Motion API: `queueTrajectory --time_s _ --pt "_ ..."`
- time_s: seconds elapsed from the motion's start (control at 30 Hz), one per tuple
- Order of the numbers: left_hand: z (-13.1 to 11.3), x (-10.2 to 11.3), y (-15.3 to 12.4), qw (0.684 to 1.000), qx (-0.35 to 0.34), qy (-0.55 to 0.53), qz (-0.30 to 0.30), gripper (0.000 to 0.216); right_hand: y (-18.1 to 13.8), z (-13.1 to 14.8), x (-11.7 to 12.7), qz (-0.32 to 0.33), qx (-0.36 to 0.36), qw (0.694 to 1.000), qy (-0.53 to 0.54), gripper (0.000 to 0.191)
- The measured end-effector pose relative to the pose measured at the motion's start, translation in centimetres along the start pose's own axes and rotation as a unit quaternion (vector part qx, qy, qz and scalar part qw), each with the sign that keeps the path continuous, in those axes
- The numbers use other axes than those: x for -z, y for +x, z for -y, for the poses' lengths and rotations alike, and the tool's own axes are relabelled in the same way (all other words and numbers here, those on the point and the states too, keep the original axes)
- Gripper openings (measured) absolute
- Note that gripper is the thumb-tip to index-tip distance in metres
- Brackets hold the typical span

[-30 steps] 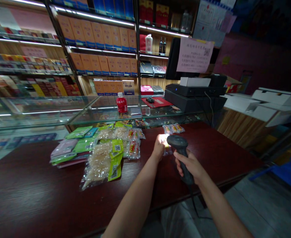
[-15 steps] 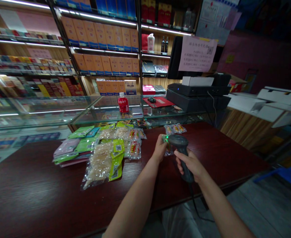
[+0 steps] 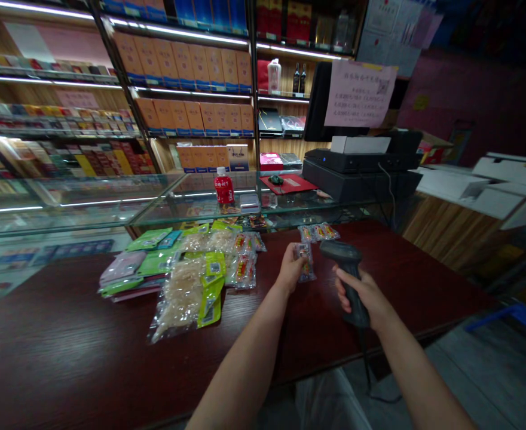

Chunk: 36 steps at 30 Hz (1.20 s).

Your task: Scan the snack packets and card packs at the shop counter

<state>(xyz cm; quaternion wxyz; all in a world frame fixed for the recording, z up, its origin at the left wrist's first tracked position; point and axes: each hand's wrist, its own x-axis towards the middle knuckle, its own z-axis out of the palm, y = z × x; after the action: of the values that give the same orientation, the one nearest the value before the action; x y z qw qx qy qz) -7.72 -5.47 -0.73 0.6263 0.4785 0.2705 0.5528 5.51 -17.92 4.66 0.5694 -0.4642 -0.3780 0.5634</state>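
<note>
My left hand is closed on a small clear snack packet, held upright above the dark red wooden counter. My right hand grips the handle of a black barcode scanner, whose head sits just right of the packet and apart from it. A pile of snack packets in green, pink and clear wrap lies to the left of my left hand. Two or three small packets lie beyond the scanner near the counter's far edge.
A glass display case runs behind the counter, with a red bottle on it. A black printer and a monitor with a pink notice stand at the right. Shelves of boxed goods fill the back wall. The scanner's cable hangs down off the counter's near edge.
The scanner has moved right, away from the packet, and its light has gone out. My left hand still holds the packet, now fully visible.
</note>
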Motion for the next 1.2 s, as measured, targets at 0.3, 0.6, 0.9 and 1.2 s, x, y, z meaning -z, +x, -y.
queueTrajectory --time_s 0.3,0.6,0.9,1.2 --pt "0.2 0.3 0.6 0.998 -0.049 0.019 -0.03 0.047 1.4 -1.0 6.0 0.011 -0.005 0.991 0.132 0.034" --pt "1.1 0.8 1.2 0.99 -0.036 0.027 -0.137 0.043 2.0 -2.2 6.5 -0.021 -0.007 0.98 0.198 0.035" --pt "-0.1 -1.2 5.1 0.985 -0.015 0.102 -0.137 0.055 2.4 -2.2 6.3 -0.028 -0.026 0.979 0.201 0.041" --pt "-0.5 -6.3 10.8 0.814 0.023 0.52 -0.258 0.052 2.5 -2.2 5.9 -0.053 -0.032 0.98 0.187 0.048"
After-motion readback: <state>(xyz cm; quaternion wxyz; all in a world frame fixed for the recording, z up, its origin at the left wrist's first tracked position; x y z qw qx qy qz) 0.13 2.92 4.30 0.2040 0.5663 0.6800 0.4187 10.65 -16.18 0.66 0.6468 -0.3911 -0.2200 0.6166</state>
